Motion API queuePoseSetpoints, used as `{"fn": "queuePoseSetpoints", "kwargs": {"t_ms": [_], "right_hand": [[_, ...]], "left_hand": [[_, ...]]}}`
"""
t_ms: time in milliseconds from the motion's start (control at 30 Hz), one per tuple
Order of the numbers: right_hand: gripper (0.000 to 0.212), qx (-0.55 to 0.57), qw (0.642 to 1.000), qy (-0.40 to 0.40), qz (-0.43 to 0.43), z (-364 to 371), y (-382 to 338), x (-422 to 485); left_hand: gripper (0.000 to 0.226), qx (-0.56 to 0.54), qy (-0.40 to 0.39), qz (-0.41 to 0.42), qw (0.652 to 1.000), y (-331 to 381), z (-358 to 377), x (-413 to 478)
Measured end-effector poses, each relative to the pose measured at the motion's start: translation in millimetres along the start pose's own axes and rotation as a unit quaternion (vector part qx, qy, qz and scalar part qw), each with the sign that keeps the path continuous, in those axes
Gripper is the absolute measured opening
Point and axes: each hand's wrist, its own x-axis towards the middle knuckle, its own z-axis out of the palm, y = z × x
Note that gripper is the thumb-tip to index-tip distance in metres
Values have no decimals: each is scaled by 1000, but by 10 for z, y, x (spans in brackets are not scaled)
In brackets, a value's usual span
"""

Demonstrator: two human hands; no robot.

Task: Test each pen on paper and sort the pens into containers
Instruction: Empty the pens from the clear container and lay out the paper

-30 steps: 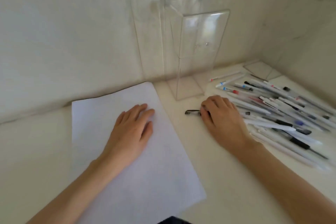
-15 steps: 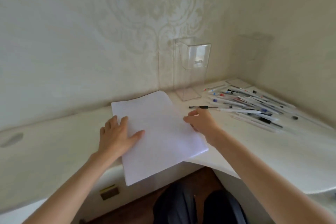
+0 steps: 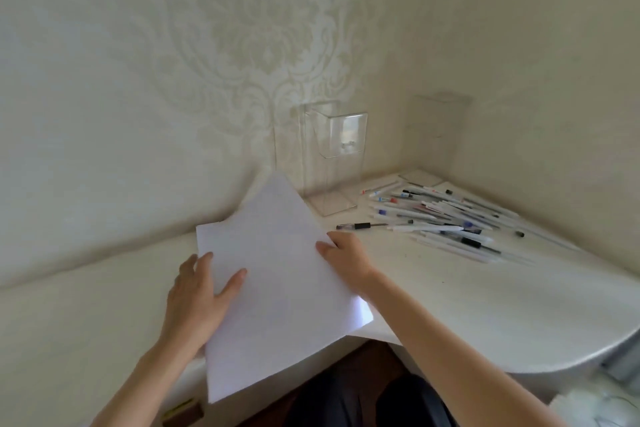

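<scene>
The left grip (image 3: 204, 288) clasps the paper (image 3: 277, 274) by its left edge, thumb on top, and the right grip (image 3: 343, 253) pinches its right edge, holding it raised over the desk's (image 3: 450, 305) near edge, while the nearest pen (image 3: 360, 226) lies just beyond the right grip, lengthwise left-to-right, before the pen pile (image 3: 446, 215) at the far-right corner.

Most fingers of the left hand (image 3: 197, 291) lie hidden behind the paper (image 3: 277, 288); only the thumb on its front face and some fingertips at its left edge show. The right hand (image 3: 346, 253) grips the right edge, its fingers out of sight beneath. In the pile of pens (image 3: 443, 218) the barrels overlap, too small to count. The corner container (image 3: 436, 135) is only a faint outline. Both forearms run off the bottom edge.
</scene>
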Motion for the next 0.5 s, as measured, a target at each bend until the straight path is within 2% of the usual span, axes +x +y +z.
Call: {"fn": "queuePoseSetpoints", "kwargs": {"t_ms": [100,200,233,333,367,433,500], "right_hand": [[21,129,991,34,2,-318,92,-254],[18,201,977,73,12,-673,227,-512],[19,221,971,85,22,-776,276,-596],[19,248,961,114,52,-1012,475,-826],[19,238,963,109,59,-1061,522,-902],[23,176,976,105,69,-1153,600,-992],[34,77,985,140,70,-1280,706,-949]], "left_hand": [[66,-170,19,5,985,257,-28,-60],[66,-291,-42,-23,956,634,28,-115],[64,-340,-66,-47,937,754,82,-111],[47,-488,-158,-153,844,1089,281,-96],[36,-498,-181,-159,833,1163,338,-97],[26,-468,-211,-140,847,1250,436,-91],[30,-442,-220,-118,862,1308,488,-82]]}}
